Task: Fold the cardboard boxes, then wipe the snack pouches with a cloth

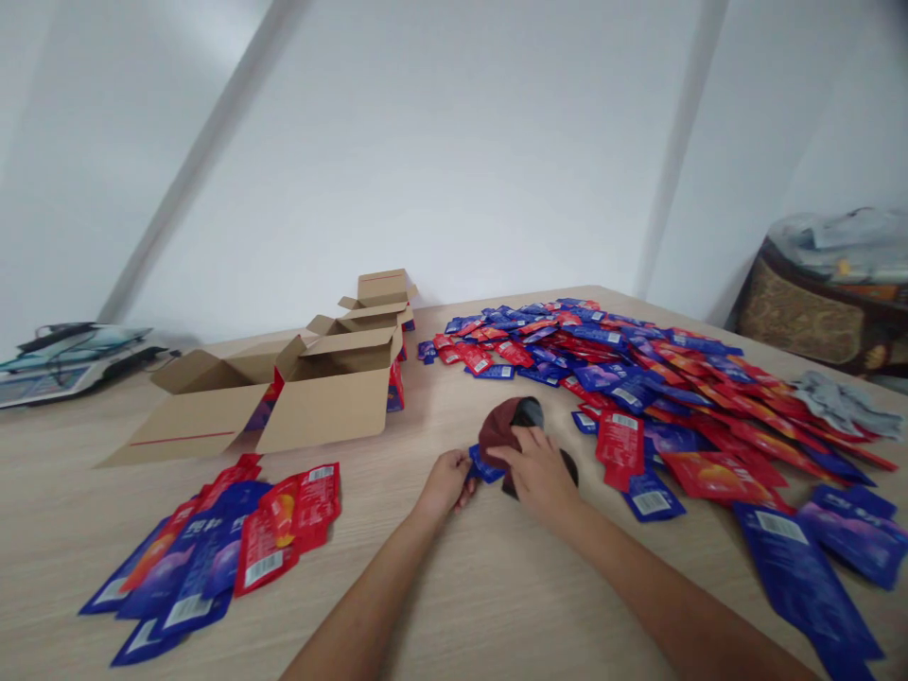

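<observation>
My left hand point(446, 480) is closed on the left edge of a blue pouch point(485, 463) that lies on the table. Just to the right, my right hand point(537, 473) grips a dark red-brown, cloth-like piece point(497, 426) with a black, shinier part. This piece rests over the right side of the blue pouch and hides it. What exactly the brown piece is, I cannot make out. A red pouch point(621, 445) with a white barcode label lies to the right of my right hand.
A large heap of red and blue pouches point(602, 359) spreads over the right side of the table point(426, 586). Open cardboard boxes point(333, 392) stand at left, with a smaller pile of pouches point(205, 558) before them. A grey cloth point(844, 402) lies at far right.
</observation>
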A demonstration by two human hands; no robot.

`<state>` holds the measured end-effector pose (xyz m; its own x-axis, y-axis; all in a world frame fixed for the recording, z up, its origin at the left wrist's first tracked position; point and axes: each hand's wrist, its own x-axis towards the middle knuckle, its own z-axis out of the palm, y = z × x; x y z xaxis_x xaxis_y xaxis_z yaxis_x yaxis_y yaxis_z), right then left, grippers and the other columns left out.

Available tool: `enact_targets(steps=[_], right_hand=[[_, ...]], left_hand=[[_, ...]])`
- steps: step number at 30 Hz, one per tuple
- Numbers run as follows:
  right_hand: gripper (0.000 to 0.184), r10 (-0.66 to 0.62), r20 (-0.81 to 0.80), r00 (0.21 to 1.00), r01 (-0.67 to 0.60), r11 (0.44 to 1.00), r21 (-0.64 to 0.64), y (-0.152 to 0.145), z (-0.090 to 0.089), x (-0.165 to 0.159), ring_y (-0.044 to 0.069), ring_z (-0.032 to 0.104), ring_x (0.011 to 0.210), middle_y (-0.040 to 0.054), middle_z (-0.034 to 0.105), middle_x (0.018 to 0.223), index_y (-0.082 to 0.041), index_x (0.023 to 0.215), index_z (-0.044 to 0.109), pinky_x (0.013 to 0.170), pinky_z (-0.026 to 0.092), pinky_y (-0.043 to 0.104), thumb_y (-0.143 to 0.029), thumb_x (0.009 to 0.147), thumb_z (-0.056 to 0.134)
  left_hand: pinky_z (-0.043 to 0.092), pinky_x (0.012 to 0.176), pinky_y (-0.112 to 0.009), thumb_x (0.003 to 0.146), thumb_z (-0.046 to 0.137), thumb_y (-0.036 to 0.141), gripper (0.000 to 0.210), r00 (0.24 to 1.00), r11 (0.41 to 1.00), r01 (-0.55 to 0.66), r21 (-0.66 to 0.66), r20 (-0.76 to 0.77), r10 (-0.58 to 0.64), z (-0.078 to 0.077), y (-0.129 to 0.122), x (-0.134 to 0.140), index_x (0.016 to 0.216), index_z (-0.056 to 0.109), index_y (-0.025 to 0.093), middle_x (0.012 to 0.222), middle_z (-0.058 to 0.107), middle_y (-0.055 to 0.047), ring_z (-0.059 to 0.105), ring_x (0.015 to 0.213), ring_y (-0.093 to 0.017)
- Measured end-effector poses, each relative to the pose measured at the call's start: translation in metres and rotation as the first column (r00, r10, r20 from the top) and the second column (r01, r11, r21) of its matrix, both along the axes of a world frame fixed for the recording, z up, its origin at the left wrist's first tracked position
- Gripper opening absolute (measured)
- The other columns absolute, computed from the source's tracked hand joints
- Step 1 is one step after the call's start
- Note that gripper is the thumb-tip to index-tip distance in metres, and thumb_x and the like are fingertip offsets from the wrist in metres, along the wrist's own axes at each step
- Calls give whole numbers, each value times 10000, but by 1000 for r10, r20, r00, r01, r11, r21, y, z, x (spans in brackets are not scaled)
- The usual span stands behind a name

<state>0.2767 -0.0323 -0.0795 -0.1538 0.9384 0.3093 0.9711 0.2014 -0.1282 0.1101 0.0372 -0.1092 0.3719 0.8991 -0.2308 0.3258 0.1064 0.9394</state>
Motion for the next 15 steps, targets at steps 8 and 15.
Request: enact_targets(steps=[8,15], right_hand=[[323,-87,-88,992,75,988,-132,14,-3,26,217,418,1009,44,547,1054,-303,854,723,817,290,347,-155,834,436],[282,133,-99,986,-135,991,-11,-3,6,5,206,402,1030,22,526,1103,-342,940,696,869,279,352,-191,829,485]], left_hand=[[154,275,-147,794,420,351,181,1000,999,-12,-32,-17,11,-2,5,-1,714,436,190,423,414,104,279,240,-31],[167,283,-146,792,422,390,217,999,999,-37,-28,4,37,-1,4,-2,742,460,181,393,405,103,289,239,-34]])
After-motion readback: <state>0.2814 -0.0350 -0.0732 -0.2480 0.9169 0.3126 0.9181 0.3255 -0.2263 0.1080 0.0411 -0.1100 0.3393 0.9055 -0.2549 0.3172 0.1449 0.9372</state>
